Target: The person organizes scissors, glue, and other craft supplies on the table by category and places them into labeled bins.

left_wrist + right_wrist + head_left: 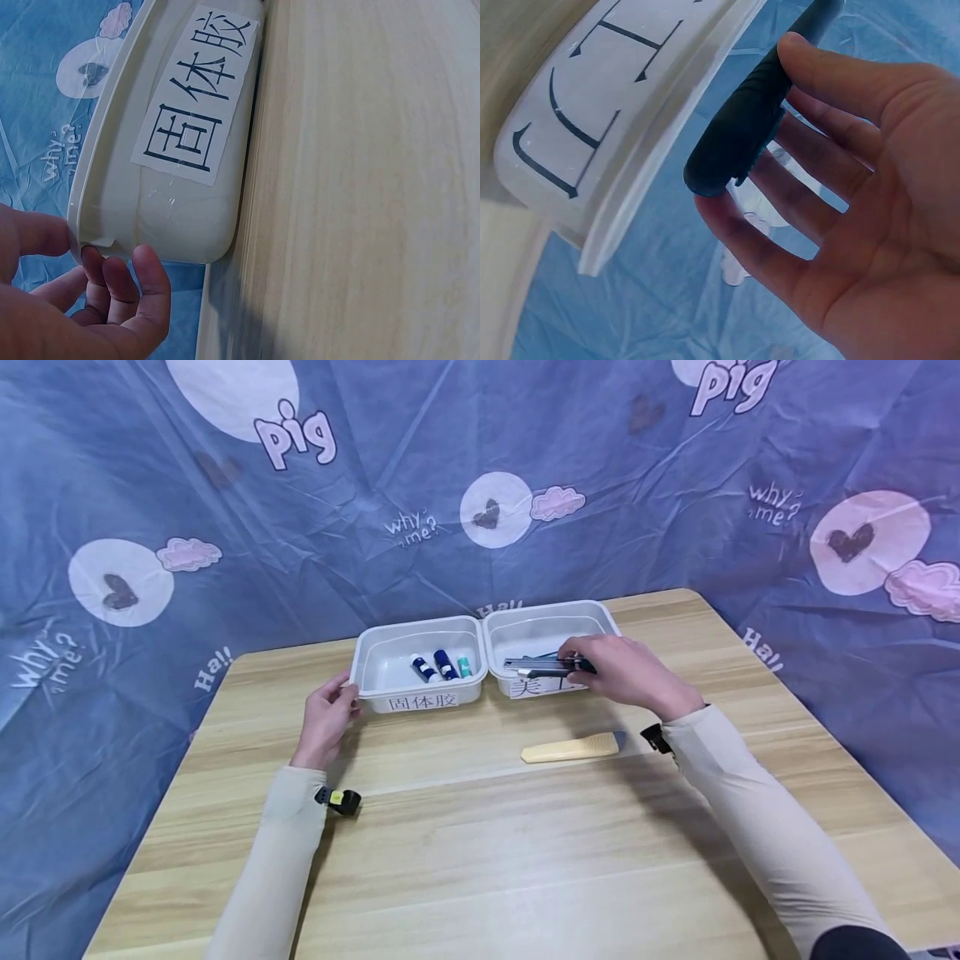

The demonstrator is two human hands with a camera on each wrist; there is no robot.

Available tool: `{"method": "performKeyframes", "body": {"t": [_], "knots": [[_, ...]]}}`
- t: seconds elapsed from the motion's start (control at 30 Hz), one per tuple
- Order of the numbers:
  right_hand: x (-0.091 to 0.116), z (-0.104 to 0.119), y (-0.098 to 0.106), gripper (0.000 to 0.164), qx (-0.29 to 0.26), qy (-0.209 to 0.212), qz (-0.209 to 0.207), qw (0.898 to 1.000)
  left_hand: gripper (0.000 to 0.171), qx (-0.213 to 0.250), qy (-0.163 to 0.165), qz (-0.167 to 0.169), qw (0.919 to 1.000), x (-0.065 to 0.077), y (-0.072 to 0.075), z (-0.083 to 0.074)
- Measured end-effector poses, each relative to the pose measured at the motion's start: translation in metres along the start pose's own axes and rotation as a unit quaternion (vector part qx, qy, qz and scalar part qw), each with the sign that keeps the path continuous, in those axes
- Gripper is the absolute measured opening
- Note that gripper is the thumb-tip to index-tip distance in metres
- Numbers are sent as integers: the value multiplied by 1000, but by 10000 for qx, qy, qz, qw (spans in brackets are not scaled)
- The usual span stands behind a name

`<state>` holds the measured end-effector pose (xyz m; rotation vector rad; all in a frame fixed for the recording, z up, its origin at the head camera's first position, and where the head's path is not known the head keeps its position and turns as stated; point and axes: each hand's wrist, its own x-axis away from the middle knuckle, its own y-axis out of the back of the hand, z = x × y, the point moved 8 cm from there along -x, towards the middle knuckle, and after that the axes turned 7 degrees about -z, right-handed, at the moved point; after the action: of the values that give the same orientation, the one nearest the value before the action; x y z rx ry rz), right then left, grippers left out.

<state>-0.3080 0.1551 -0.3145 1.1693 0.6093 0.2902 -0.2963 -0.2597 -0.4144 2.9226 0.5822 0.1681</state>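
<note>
My right hand (pixel 626 672) grips a dark utility knife (pixel 547 666) above the front rim of the right white bin (pixel 551 610). In the right wrist view, thumb and fingers pinch the knife's dark handle (pixel 739 124). Something teal shows partly behind the knife, mostly hidden. With my left hand (pixel 326 718) I pinch the left corner of the left white bin (pixel 363 664); the left wrist view shows fingers at its rim (pixel 90 180). Two dark blue glue sticks (pixel 446 665) and a teal one (pixel 465 667) lie inside that bin. A yellow utility knife (pixel 570 749) lies on the table before the bins.
Both bins stand side by side near the back of the wooden table (pixel 480 860). Labels with Chinese writing mark their fronts, such as the left label (pixel 422 702). A blue patterned curtain (pixel 375 543) hangs behind the table and along its sides.
</note>
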Motion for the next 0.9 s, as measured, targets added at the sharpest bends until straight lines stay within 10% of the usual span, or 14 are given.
{"method": "performKeyframes", "body": {"t": [0.9], "knots": [[-30,-37,-14,27,-67,-256,-119,9996,46,23,31,-51,10000,3,0,0]]}}
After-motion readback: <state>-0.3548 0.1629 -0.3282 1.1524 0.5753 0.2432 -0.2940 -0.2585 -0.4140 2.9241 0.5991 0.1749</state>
